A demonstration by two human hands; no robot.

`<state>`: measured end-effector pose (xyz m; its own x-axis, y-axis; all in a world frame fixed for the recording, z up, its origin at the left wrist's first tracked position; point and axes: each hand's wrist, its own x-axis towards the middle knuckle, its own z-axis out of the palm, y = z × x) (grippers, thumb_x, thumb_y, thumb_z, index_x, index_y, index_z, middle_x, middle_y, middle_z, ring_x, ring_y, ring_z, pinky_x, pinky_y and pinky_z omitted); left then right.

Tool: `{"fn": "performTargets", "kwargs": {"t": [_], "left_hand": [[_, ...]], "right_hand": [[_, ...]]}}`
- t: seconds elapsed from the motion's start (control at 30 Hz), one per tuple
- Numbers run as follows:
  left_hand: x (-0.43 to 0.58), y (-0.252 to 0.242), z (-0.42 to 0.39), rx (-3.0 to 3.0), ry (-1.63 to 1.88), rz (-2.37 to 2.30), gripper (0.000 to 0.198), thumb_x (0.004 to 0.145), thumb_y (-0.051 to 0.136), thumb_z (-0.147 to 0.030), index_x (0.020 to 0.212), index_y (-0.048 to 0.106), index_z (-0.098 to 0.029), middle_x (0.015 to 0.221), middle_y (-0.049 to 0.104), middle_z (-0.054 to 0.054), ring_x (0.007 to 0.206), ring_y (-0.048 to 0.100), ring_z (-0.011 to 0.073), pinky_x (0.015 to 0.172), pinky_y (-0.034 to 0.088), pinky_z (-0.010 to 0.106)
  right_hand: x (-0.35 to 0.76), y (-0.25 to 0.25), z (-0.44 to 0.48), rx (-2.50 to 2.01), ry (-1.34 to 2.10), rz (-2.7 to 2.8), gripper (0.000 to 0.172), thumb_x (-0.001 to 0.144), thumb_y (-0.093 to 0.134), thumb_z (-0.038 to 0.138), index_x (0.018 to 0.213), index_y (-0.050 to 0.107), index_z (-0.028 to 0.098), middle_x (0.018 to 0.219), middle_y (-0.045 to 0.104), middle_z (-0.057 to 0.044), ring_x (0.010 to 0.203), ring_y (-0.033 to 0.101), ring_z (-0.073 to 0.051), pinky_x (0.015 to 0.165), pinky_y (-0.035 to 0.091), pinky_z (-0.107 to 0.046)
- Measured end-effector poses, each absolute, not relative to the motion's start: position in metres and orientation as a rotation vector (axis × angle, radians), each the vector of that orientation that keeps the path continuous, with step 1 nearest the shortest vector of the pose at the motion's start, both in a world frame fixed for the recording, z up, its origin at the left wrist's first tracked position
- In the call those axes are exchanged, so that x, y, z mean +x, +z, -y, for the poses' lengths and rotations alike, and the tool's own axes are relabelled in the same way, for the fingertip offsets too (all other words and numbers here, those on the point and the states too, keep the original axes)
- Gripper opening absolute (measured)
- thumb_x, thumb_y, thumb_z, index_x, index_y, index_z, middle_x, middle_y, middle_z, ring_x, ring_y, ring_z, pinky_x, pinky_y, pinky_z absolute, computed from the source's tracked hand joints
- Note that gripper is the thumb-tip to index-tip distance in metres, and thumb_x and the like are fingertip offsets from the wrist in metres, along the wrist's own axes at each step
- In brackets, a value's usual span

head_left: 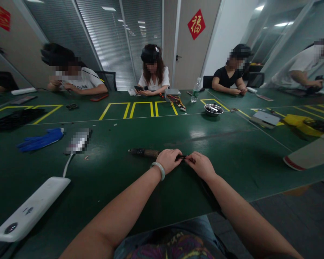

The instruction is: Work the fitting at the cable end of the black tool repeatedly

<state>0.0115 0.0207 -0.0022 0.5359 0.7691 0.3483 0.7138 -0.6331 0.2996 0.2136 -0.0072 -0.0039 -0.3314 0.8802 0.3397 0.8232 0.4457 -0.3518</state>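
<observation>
My left hand (pixel 169 161), with a pale bangle at the wrist, is closed with its fingertips on a thin dark cable-like piece (pixel 182 157) just above the green table. My right hand (pixel 201 166) pinches the same piece from the other side. A dark, rod-shaped tool (pixel 144 152) with a brown section and a metal tip lies on the table to the left. Its right end disappears behind my left hand, so whether it joins the thin piece is hidden. A black cable (pixel 211 194) runs under my right forearm towards the table edge.
On the left lie a white power strip (pixel 32 210), a phone-like device (pixel 78 141) and a blue glove (pixel 41 139). Farther back are a metal bowl (pixel 213 109), a bottle (pixel 196 90) and a power supply with wires (pixel 172 94). A white cup (pixel 310 153) lies right. Several people sit opposite.
</observation>
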Motion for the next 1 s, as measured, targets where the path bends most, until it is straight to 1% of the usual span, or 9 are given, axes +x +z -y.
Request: {"fn": "performTargets", "kwargs": {"t": [0.17,0.33,0.57,0.8,1.0], "left_hand": [[0.011,-0.001,-0.021,2.638,0.671,-1.271,0.018,0.085,0.061,-0.03,0.101,0.057,-0.023,0.091,0.068,0.0,0.086,0.064,0.0185,0.08,0.047,0.033],[0.012,-0.003,-0.022,2.649,0.682,-1.254,0.018,0.084,0.061,-0.029,0.1,0.056,-0.022,0.091,0.068,0.001,0.087,0.064,0.0187,0.081,0.048,0.033],[0.011,-0.002,-0.021,2.636,0.692,-1.247,0.015,0.084,0.062,-0.028,0.097,0.056,-0.022,0.089,0.068,0.0,0.086,0.064,0.0181,0.08,0.048,0.033],[0.011,-0.002,-0.021,2.64,0.689,-1.234,0.016,0.084,0.062,-0.028,0.097,0.056,-0.022,0.09,0.067,0.0,0.087,0.064,0.0183,0.081,0.048,0.033],[0.012,-0.003,-0.022,2.648,0.679,-1.239,0.016,0.083,0.063,-0.027,0.096,0.056,-0.022,0.089,0.067,0.001,0.087,0.064,0.0181,0.083,0.048,0.032]], "right_hand": [[0.212,-0.005,0.005,-1.421,0.184,2.227,0.017,0.09,0.054,0.033,0.085,0.065,0.02,0.083,0.062,-0.003,0.073,0.057,-0.014,0.068,0.042,-0.026],[0.209,-0.004,0.003,-1.428,0.118,2.3,0.015,0.09,0.054,0.031,0.088,0.066,0.021,0.086,0.063,-0.003,0.075,0.057,-0.014,0.071,0.041,-0.026],[0.208,-0.001,0.006,-1.522,0.176,2.231,0.014,0.088,0.055,0.03,0.087,0.065,0.02,0.086,0.063,-0.002,0.072,0.057,-0.014,0.065,0.041,-0.025],[0.207,-0.001,0.005,-1.542,0.179,2.242,0.013,0.089,0.055,0.03,0.085,0.064,0.02,0.085,0.062,-0.002,0.071,0.056,-0.014,0.064,0.04,-0.024],[0.205,0.012,-0.006,-1.459,0.056,2.462,0.013,0.089,0.053,0.024,0.084,0.064,0.02,0.084,0.061,-0.003,0.078,0.058,-0.015,0.072,0.041,-0.026]]}}
